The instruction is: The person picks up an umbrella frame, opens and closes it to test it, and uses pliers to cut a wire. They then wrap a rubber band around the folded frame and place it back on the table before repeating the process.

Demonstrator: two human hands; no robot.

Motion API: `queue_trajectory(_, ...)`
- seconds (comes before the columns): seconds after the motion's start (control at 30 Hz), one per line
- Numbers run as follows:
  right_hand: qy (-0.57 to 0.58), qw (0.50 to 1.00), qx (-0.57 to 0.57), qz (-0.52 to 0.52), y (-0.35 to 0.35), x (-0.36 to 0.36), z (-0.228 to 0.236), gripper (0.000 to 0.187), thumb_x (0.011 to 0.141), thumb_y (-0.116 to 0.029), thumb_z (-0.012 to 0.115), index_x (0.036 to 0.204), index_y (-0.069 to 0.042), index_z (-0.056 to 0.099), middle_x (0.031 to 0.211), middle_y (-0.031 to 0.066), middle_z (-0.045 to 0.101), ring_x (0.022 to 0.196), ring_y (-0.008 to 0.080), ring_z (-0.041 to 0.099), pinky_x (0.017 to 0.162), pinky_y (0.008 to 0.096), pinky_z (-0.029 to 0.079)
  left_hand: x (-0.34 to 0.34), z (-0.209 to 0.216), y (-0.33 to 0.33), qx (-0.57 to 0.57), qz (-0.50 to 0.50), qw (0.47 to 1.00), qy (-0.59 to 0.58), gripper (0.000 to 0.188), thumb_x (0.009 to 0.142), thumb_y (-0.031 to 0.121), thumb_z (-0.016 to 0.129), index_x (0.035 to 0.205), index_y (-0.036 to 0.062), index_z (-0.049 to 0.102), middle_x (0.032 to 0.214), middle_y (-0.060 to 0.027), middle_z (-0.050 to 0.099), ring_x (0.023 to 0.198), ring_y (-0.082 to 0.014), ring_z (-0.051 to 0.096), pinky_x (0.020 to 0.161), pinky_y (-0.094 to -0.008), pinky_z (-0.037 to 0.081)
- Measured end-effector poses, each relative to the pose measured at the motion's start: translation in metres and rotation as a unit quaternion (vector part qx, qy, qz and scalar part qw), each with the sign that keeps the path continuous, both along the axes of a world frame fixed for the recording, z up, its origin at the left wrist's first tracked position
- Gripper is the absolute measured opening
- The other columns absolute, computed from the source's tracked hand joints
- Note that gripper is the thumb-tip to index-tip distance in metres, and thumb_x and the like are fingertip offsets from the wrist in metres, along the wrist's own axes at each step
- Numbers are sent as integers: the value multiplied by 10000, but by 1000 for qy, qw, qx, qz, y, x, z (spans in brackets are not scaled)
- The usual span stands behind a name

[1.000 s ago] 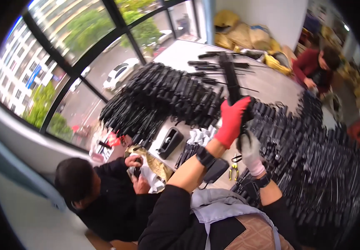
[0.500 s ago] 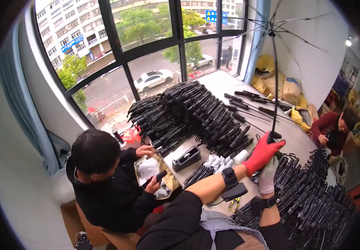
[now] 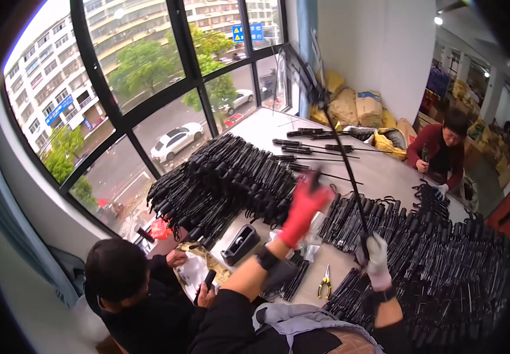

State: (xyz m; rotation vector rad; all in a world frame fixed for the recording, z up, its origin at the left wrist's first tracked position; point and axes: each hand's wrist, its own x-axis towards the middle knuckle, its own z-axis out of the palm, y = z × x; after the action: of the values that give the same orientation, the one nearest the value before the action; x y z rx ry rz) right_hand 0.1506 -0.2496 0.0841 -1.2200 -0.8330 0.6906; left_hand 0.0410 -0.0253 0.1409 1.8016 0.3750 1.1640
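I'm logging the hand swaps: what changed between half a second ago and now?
The left hand has let go of the umbrella frame and moved left of its shaft; the right hand alone holds the handle. The frame now leans left, its blurred ribs less spread. The pliers and tape dispenser stay put.

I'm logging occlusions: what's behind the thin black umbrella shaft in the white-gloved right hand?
Pale tabletop and piled black umbrella frames show beyond the shaft; anything directly behind is covered.

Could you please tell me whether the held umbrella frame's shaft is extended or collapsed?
Extended: the shaft runs long and thin from the white-gloved right hand up to the blurred ribs.
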Motion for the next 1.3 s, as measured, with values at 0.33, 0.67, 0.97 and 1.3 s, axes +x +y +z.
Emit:
queue_trajectory(0.33,165,981,-103,6,-95,-51,-22,457,971,-428,502,979,24,567,511,24,444,377,75,366,364,233,281,42,32,137,-448,-385,768,-247,398,879,438,638,986,61,574,721,-33,555,657,-152,549,608,-287,450)
queue_trajectory(0.67,86,995,-35,-42,2,-19,41,296,1010,-303,453,1053,-22,535,657,42,500,443,98,417,401,252,316,58,37,-44,-509,-247,808,-162,177,836,192,705,869,63,589,701,-40,582,612,-160,590,547,-293,490)
queue_trajectory(0.97,-124,979,-40,-159,52,-26,16,361,1005,-323,470,1123,13,529,795,6,552,655,79,492,581,224,404,47,13,-54,-495,-279,798,-203,232,856,230,697,970,67,577,796,-24,604,671,-122,599,586,-271,496)
queue_trajectory(1.3,-160,979,1,-125,56,-10,-24,305,1015,-257,452,1072,25,552,1006,73,584,839,141,545,723,289,459,53,-11,-81,-412,-108,903,-62,328,885,333,685,1015,55,569,830,-3,591,715,-68,567,614,-230,470)
